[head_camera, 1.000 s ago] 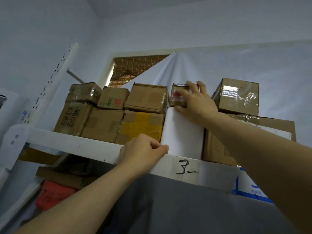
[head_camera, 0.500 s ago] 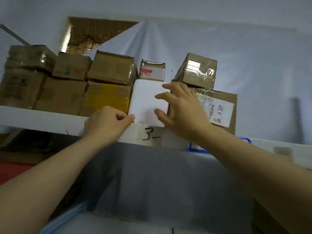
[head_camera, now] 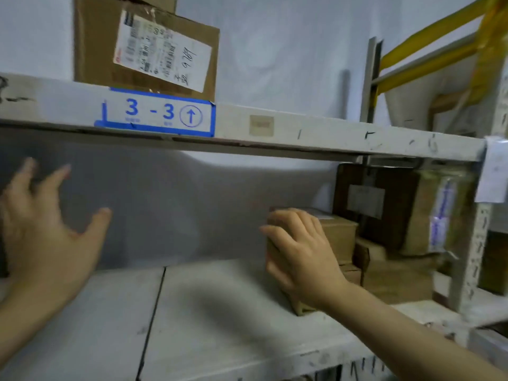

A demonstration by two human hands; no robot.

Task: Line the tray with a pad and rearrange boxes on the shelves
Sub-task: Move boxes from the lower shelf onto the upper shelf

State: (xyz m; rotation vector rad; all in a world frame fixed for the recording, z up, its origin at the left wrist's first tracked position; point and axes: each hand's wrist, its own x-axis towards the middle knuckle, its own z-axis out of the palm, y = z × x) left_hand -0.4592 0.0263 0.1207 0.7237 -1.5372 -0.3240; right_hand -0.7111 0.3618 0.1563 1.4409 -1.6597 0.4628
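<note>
View has dropped a full level since half a second ago: I was looking at the crowded top shelf, and now I'm on the shelf below it. The left hand (head_camera: 41,229) has let go of the shelf edge it was gripping and hangs in the air at the left, fingers spread and relaxed, holding nothing. The right hand (head_camera: 302,251) has left the white package up top and is now laid over a small cardboard box (head_camera: 339,235) on the lower shelf board (head_camera: 192,312), fingers draped across the top and near face. I can't tell whether that's a firm grip or just a rest; the fingers curl over the edge.

Surface next: the board is pale grey-white, scuffed, with a dark seam running front to back left of centre. Above it runs the upper shelf beam (head_camera: 302,133), carrying a blue-bordered label (head_camera: 159,114) reading "3 - 3" with an arrow in a circle. A big brown carton (head_camera: 96,50) with a white shipping slip sits right above that label. White sheeting covers the wall behind. A perforated upright (head_camera: 472,257) stands at right, yellow-wrapped bars above it.

The small box is plain brown, blurred, sitting toward the right of the lower shelf, just beside more brown cartons (head_camera: 398,279) stacked behind and to its right.
</note>
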